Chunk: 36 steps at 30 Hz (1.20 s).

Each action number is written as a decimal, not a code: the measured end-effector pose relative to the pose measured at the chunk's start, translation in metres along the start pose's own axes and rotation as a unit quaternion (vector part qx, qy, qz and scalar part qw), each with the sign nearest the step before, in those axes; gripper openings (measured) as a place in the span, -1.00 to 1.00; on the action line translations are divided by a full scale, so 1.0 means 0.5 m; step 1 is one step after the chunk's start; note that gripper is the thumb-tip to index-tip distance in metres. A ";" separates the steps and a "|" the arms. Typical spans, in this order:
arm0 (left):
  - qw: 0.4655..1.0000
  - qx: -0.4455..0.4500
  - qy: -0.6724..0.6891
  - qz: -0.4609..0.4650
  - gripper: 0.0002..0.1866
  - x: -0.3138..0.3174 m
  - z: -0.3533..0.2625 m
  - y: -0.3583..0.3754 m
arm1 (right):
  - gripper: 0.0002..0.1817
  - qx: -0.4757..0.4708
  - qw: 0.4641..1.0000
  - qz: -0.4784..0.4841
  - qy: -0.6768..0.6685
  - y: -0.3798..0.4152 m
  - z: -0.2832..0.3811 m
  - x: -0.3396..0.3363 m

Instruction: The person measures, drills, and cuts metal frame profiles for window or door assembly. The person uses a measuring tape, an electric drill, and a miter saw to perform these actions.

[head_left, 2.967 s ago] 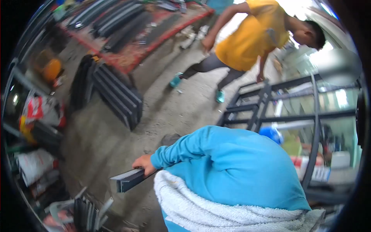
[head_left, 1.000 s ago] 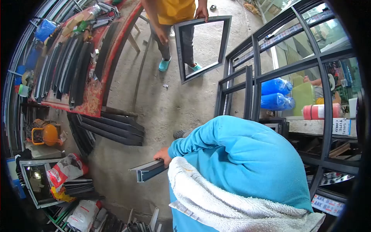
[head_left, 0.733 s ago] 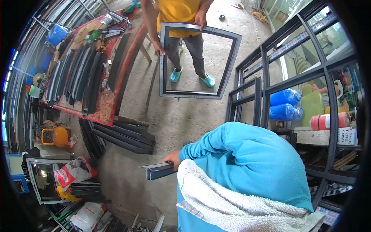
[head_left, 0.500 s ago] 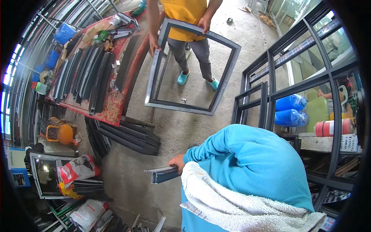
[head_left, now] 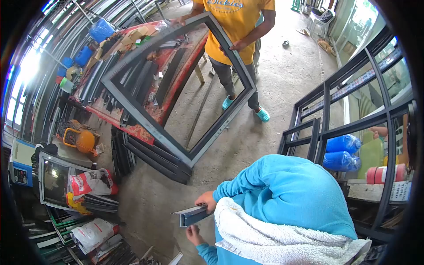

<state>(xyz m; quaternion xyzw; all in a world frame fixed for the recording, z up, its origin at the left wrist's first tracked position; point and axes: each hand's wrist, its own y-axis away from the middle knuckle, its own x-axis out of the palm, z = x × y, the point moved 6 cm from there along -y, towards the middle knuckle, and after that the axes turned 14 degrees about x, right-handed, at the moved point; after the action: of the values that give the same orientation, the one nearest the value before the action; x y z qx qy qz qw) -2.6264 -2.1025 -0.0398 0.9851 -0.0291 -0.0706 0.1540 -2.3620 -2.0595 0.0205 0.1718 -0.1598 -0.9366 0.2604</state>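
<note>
My right hand grips a dark grey aluminium profile, its hollow end facing left. Just below that end is my left hand, fingers drawn together; I cannot make out what is between them or whether they touch the profile. A white towel lies over my turquoise sleeve and shoulder. Across from me, a co-worker in a yellow shirt holds a large grey window frame tilted, a co-worker's hand on its right side.
Dark profiles cover a red table on the left, with more stacked profiles below it. Large black window frames stand on the right, with blue wrapped bundles behind. Sacks and offcuts lie at lower left.
The co-worker's window frame has swung left and tilted more. My left hand has come into view below the profile. My right hand still holds the profile; the whole view has shifted slightly.
</note>
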 end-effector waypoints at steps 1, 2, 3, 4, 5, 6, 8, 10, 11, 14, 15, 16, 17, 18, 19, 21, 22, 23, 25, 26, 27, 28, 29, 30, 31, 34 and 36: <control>0.996 0.070 0.048 0.008 -0.64 0.042 -0.066 -0.011 | -0.40 -0.005 1.000 -0.003 0.006 0.002 0.005 -0.004; 0.985 0.140 0.095 0.015 -0.59 0.081 -0.128 -0.019 | -0.39 -0.007 1.000 -0.007 0.010 0.000 0.004 -0.004; 0.967 0.209 0.140 0.023 -0.55 0.117 -0.192 -0.022 | -0.39 -0.007 1.000 -0.002 0.013 0.000 0.004 -0.009; 0.962 0.236 0.139 0.025 -0.49 0.156 -0.256 -0.014 | -0.38 -0.006 1.000 0.003 0.015 0.003 0.005 -0.011; 0.955 0.263 0.138 0.026 -0.42 0.197 -0.320 0.001 | -0.38 -0.006 1.000 0.008 0.018 0.006 0.009 -0.016; 0.947 0.291 0.137 0.027 -0.36 0.220 -0.361 0.011 | -0.35 -0.016 1.000 0.012 0.007 0.011 0.016 -0.023; 0.927 0.276 0.248 0.051 -0.30 0.239 -0.381 0.014 | -0.33 -0.028 0.999 0.027 -0.023 0.002 0.003 -0.020; 0.915 0.283 0.284 0.049 -0.14 0.249 -0.388 0.022 | -0.30 -0.028 0.998 0.036 -0.033 0.002 0.006 -0.022; 0.911 0.305 0.273 0.051 -0.12 0.255 -0.393 0.031 | -0.30 -0.024 0.998 0.037 -0.033 0.001 0.007 -0.021; 0.904 0.366 0.214 0.051 -0.07 0.265 -0.423 0.048 | -0.30 -0.014 0.999 0.039 -0.026 0.001 0.016 -0.017; 0.905 0.383 0.181 0.049 -0.06 0.265 -0.429 0.048 | -0.31 -0.013 0.999 0.038 -0.016 0.001 0.017 -0.016; 0.903 0.400 0.147 0.047 -0.04 0.266 -0.435 0.048 | -0.31 -0.011 0.999 0.036 -0.006 0.002 0.019 -0.016; 0.910 0.389 0.131 0.054 -0.04 0.265 -0.437 0.048 | -0.32 -0.009 0.999 0.043 -0.001 0.001 0.021 -0.010; 0.916 0.379 0.115 0.061 -0.03 0.267 -0.448 0.052 | -0.33 -0.008 0.999 0.048 0.004 -0.001 0.023 -0.006; 0.921 0.371 0.098 0.069 -0.02 0.270 -0.459 0.056 | -0.33 -0.007 0.999 0.052 0.010 -0.003 0.025 -0.002; 0.934 0.339 0.111 0.032 -0.08 0.269 -0.457 0.058 | -0.37 -0.002 0.998 0.057 -0.001 -0.012 0.014 0.011; 0.935 0.341 0.096 0.032 -0.12 0.263 -0.462 0.065 | -0.38 -0.004 0.998 0.059 0.011 -0.018 0.007 0.021; 0.933 0.348 0.082 0.032 -0.16 0.261 -0.466 0.064 | -0.36 -0.010 0.998 0.061 0.011 -0.033 -0.008 0.037; 0.932 0.354 0.084 0.003 -0.34 0.249 -0.451 0.064 | -0.33 -0.020 0.995 0.088 0.029 -0.070 -0.043 0.071; 0.931 0.347 0.111 -0.021 -0.39 0.236 -0.424 0.056 | -0.47 -0.038 0.993 0.111 0.020 -0.057 -0.028 0.071; 0.933 0.345 0.102 -0.026 -0.42 0.229 -0.424 0.058 | -0.56 -0.056 0.989 0.135 0.010 -0.045 -0.013 0.072; 0.933 0.342 0.109 -0.026 -0.43 0.221 -0.422 0.058 | -0.56 -0.059 0.989 0.135 0.005 -0.050 -0.011 0.079; 0.934 0.336 0.119 -0.028 -0.44 0.213 -0.417 0.063 | -0.56 -0.059 0.988 0.140 0.002 -0.049 -0.011 0.088; 0.935 0.329 0.127 -0.033 -0.46 0.206 -0.418 0.069 | -0.51 -0.049 0.990 0.132 0.004 -0.052 -0.008 0.094; 0.936 0.322 0.134 -0.039 -0.48 0.197 -0.421 0.073 | -0.44 -0.038 0.991 0.125 0.006 -0.057 -0.003 0.100; 0.938 0.314 0.132 -0.059 -0.53 0.162 -0.435 0.098 | -0.36 -0.021 0.993 0.115 -0.002 -0.075 0.003 0.136; 0.937 0.320 0.121 -0.073 -0.54 0.135 -0.434 0.109 | -0.34 -0.002 0.993 0.119 -0.013 -0.058 0.046 0.144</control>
<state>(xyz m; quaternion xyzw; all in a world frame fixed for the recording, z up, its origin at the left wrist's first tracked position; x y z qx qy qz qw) -2.5293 -2.0945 0.1728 0.9829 0.0412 0.0508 -0.1721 -2.4420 -2.0700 0.0127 0.1387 -0.1810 -0.9015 0.3679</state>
